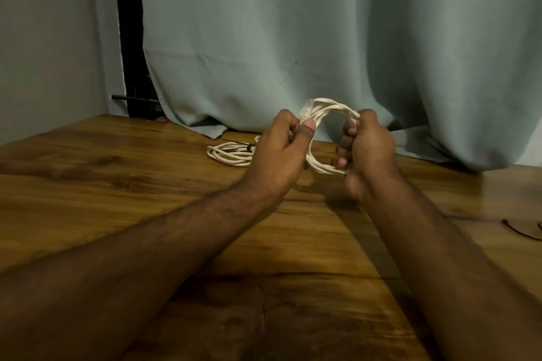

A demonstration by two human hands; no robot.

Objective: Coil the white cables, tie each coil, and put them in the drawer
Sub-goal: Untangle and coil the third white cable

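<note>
The bench [117,179] is a wide wooden surface with strong brown grain and dark knots, and it shines a little under the light. It fills the lower part of the head view. Behind it hangs a pale grey-green curtain [322,38] in heavy folds, and its lower edge lies on the back of the bench. At the left there is a plain grey wall [44,38], and between wall and curtain stands a dark vertical strip [127,38], perhaps a frame; I cannot tell more.

Both bare forearms reach forward over the bench. The left hand [278,155] and the right hand [366,149] hold one white cable coil [325,168] in the air above the wood, near the curtain. The left grip is narrow: thumb and fingers pinch the clear plug [308,108] at the end of the cable, against the top left of the coil. The right grip is closed around the right side of the coil, with the fingers curled through the loop.

A second white cable coil [228,154] lies flat on the bench, just behind and left of the left hand. A small dark tie [250,147] seems to cross it. At the right edge of the bench lie thin dark ties [519,230], well apart from the hands. The drawer is not visible.
</note>
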